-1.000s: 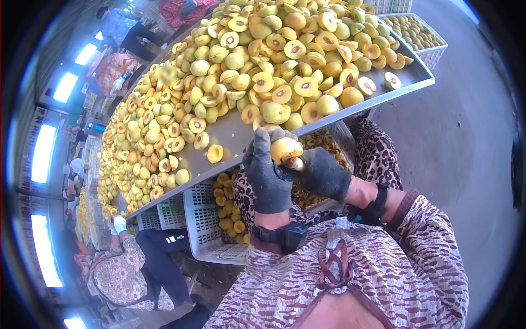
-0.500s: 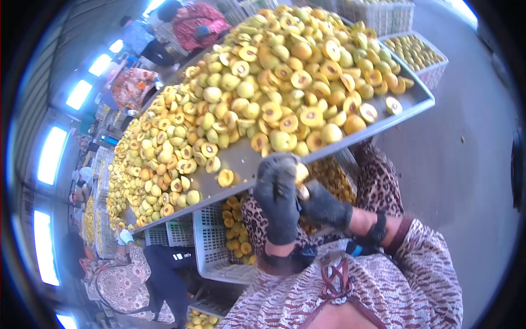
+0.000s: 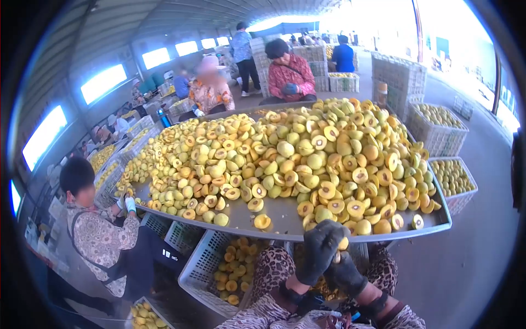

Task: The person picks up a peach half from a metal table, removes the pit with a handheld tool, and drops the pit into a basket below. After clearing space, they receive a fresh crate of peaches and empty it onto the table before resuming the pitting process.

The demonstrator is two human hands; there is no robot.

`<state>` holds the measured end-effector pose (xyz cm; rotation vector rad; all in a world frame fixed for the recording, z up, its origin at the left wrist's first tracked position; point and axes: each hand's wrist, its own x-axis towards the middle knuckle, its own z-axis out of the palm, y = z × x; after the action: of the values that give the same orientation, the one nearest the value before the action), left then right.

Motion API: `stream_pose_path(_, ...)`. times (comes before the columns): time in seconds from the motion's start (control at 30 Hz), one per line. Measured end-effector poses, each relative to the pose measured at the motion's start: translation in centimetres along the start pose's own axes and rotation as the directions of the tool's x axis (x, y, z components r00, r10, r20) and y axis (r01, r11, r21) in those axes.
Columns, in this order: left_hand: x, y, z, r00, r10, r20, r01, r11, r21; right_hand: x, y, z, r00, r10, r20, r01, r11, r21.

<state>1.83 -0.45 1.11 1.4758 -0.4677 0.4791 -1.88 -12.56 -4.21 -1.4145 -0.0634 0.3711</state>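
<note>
Halved yellow fruits (image 3: 285, 148) lie heaped on a metal table (image 3: 285, 223), many with the cut face and pit showing. At its near edge my left hand (image 3: 319, 249), in a dark glove, is closed round a piece of yellow fruit (image 3: 343, 243). My right hand (image 3: 346, 276), also gloved, is closed just below, close against the left. A small pale thing shows between the two hands; whether the right fingers grip it is hard to make out.
A crate of fruit halves (image 3: 205, 274) stands below the table, left of my legs. Crates (image 3: 452, 186) stand at the right. A co-worker (image 3: 104, 236) sits at the left; others (image 3: 287, 77) sit across the table.
The camera view has tilted up and levelled, so more of the hall and the co-workers shows. Both hands remain close together at the table edge and appear lower right in the view.
</note>
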Motion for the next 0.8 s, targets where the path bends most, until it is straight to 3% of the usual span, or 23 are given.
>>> stream_pose_path(0.03, 0.3, 0.9, 0.2, 0.991, 0.136, -0.019, -0.132, 0.981, 0.142, 0.0, -0.9, 0.3, 1.0, -0.022, 0.021, 0.023, 0.999, -0.023)
stream_pose_path(0.07, 0.5, 0.9, 0.1, 0.987, 0.157, -0.033, -0.151, 0.978, 0.141, -0.4, -1.7, 0.7, 1.0, 0.013, -0.014, -0.013, 1.0, -0.004)
stream_pose_path(0.13, 0.2, 0.7, 0.2, 0.999, -0.017, -0.044, 0.016, 0.999, -0.031, -0.2, -1.8, 0.7, 0.997, 0.052, -0.058, -0.051, 0.999, 0.011)
stream_pose_path(0.17, 0.0, 0.5, 0.2, 0.992, -0.127, -0.019, 0.125, 0.989, -0.08, 0.9, -1.0, 0.6, 0.958, -0.273, -0.084, 0.258, 0.953, -0.157)
stream_pose_path(0.2, 0.2, -0.1, -0.1, 0.99, -0.139, -0.011, 0.138, 0.987, -0.081, 1.6, 0.0, 0.7, 0.826, -0.56, -0.063, 0.516, 0.796, -0.315)
stream_pose_path(0.27, -0.2, -1.0, -0.7, 0.968, -0.232, 0.099, 0.249, 0.945, -0.213, 1.4, 1.0, -0.5, 0.931, -0.364, 0.036, 0.357, 0.882, -0.308)
stream_pose_path(0.33, -0.2, -0.7, -1.4, 0.987, -0.131, 0.09, 0.155, 0.917, -0.367, 0.1, -1.9, 0.7, 0.947, -0.315, 0.064, 0.315, 0.872, -0.375)
stream_pose_path(0.4, -1.2, 0.6, -1.1, 0.964, -0.265, 0.027, 0.244, 0.835, -0.493, -0.1, -1.9, 1.4, 0.908, -0.415, 0.056, 0.409, 0.848, -0.337)
stream_pose_path(0.47, -1.5, 0.6, -1.3, 0.929, -0.368, 0.038, 0.349, 0.835, -0.425, 0.3, -0.4, 2.0, 0.946, -0.323, -0.026, 0.301, 0.907, -0.296)
stream_pose_path(0.53, -1.2, 0.6, -1.4, 0.94, -0.342, 0.013, 0.323, 0.873, -0.365, 0.8, -0.9, 2.0, 0.937, -0.349, 0.032, 0.345, 0.903, -0.254)
stream_pose_path(0.6, -1.5, 1.0, -1.3, 0.95, -0.308, -0.052, 0.295, 0.939, -0.179, -0.8, -3.3, 2.6, 0.988, 0.097, 0.116, -0.091, 0.994, -0.062)
stream_pose_path(0.63, -1.5, 1.1, -1.1, 0.942, -0.329, -0.065, 0.305, 0.92, -0.246, 0.1, -0.6, 2.5, 0.968, -0.23, 0.103, 0.248, 0.944, -0.218)
stream_pose_path(0.67, -1.7, 1.0, -1.0, 0.94, -0.336, -0.064, 0.312, 0.918, -0.244, -0.2, -0.1, 2.6, 0.969, -0.225, 0.101, 0.242, 0.947, -0.213)
stream_pose_path(0.73, -1.5, 0.7, -1.1, 0.913, -0.408, 0.009, 0.374, 0.827, -0.42, -0.5, -0.7, 3.3, 0.952, -0.303, -0.044, 0.301, 0.953, -0.044)
stream_pose_path(0.77, -1.5, 0.9, -1.0, 0.93, -0.368, 0.003, 0.346, 0.87, -0.35, -1.2, -2.0, 3.0, 0.976, -0.208, 0.065, 0.213, 0.974, -0.081)
stream_pose_path(0.8, -1.5, 1.0, -0.9, 0.968, -0.251, -0.024, 0.239, 0.944, -0.225, -1.4, -2.7, 2.8, 0.974, -0.212, 0.079, 0.217, 0.973, -0.074)
